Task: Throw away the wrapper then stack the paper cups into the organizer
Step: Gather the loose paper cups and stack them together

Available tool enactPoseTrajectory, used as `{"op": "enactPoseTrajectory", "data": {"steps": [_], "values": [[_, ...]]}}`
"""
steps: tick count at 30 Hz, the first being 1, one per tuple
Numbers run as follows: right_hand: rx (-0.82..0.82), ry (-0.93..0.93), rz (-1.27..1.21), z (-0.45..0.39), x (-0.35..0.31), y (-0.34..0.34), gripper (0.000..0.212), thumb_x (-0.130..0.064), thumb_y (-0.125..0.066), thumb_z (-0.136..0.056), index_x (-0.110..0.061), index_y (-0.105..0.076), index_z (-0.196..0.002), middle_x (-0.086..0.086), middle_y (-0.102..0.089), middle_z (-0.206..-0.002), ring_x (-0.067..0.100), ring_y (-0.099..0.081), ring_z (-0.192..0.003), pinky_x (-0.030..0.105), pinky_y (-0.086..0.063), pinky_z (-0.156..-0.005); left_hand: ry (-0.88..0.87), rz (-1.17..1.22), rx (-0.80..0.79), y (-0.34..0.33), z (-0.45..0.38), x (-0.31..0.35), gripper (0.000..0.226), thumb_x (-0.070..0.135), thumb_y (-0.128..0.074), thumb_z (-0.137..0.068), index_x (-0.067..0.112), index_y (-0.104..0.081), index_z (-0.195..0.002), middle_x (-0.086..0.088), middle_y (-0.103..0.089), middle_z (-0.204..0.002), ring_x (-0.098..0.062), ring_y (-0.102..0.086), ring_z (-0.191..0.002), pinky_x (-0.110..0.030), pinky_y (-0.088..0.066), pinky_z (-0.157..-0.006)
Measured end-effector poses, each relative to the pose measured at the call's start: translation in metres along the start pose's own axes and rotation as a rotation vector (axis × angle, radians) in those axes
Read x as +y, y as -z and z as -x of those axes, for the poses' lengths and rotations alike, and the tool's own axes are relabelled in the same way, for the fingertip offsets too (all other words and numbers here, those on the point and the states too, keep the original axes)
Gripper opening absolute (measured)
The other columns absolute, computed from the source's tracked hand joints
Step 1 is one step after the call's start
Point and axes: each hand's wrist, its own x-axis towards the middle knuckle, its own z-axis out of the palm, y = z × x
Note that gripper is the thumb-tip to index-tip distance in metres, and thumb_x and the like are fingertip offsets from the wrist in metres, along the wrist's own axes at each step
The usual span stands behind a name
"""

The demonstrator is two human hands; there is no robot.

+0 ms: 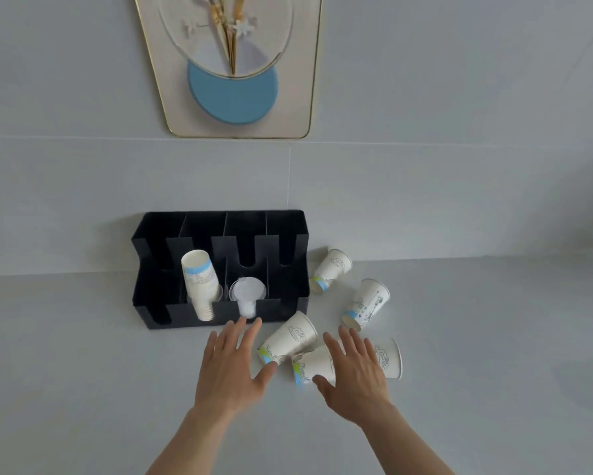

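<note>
A black organizer [288, 241] stands against the wall with several slots. One slot holds a tilted stack of paper cups [200, 286]; the slot beside it holds clear plastic cups [247, 296]. Several loose paper cups lie on their sides to its right: one by the organizer's corner [332, 269], one farther right [367, 303], one in front [289, 337] and one nearest me [387, 358]. My left hand [231, 368] hovers open just left of the front cup. My right hand [353, 371] is spread open over the nearest cup, covering its middle. No wrapper is visible.
The white counter [82, 371] stretches left and right of the cups. A framed picture with a blue disc [233, 94] hangs on the tiled wall above the organizer.
</note>
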Motion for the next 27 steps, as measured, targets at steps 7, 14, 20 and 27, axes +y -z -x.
{"op": "enactPoseTrajectory", "data": {"steps": [7, 14, 20, 27], "values": [[-0.043, 0.014, -0.032, -0.034, 0.049, 0.0, 0.087, -0.059, -0.06, -0.091, -0.028, -0.017, -0.159, 0.004, -0.009, -0.171, 0.027, -0.006, -0.158, 0.044, -0.007, -0.129, 0.015, -0.008, -0.021, -0.024, -0.039, 0.034, 0.085, 0.067, -0.051, -0.089, 0.032, -0.023, -0.161, -0.002, -0.026, -0.166, -0.024, -0.024, -0.151, -0.04, -0.015, -0.126], [-0.132, 0.055, -0.038, -0.056, 0.06, -0.021, 0.099, -0.058, -0.072, -0.083, -0.03, -0.016, -0.159, 0.003, -0.013, -0.17, 0.025, -0.007, -0.158, 0.042, -0.006, -0.129, 0.051, 0.029, -0.099, -0.053, -0.063, 0.031, 0.087, 0.068, -0.049, -0.088, 0.032, -0.017, -0.161, 0.003, -0.028, -0.164, -0.019, -0.022, -0.151, -0.035, -0.016, -0.124], [-0.191, 0.041, 0.007, -0.066, 0.059, -0.039, 0.109, -0.051, -0.083, -0.076, -0.032, -0.015, -0.159, 0.001, -0.021, -0.166, 0.025, -0.013, -0.156, 0.04, -0.003, -0.128, 0.062, 0.106, -0.195, -0.071, -0.081, 0.023, 0.089, 0.063, -0.056, -0.084, 0.032, -0.02, -0.16, 0.008, -0.038, -0.157, -0.017, -0.032, -0.145, -0.032, -0.025, -0.12], [-0.165, 0.029, 0.016, -0.069, 0.056, -0.048, 0.091, -0.037, -0.078, -0.083, -0.029, -0.026, -0.156, -0.003, -0.034, -0.158, 0.024, -0.028, -0.149, 0.036, -0.014, -0.126, 0.165, 0.174, -0.347, -0.086, -0.097, 0.014, 0.089, 0.046, -0.071, -0.086, 0.034, -0.02, -0.158, 0.002, -0.049, -0.144, -0.023, -0.048, -0.132, -0.037, -0.041, -0.107]]}}
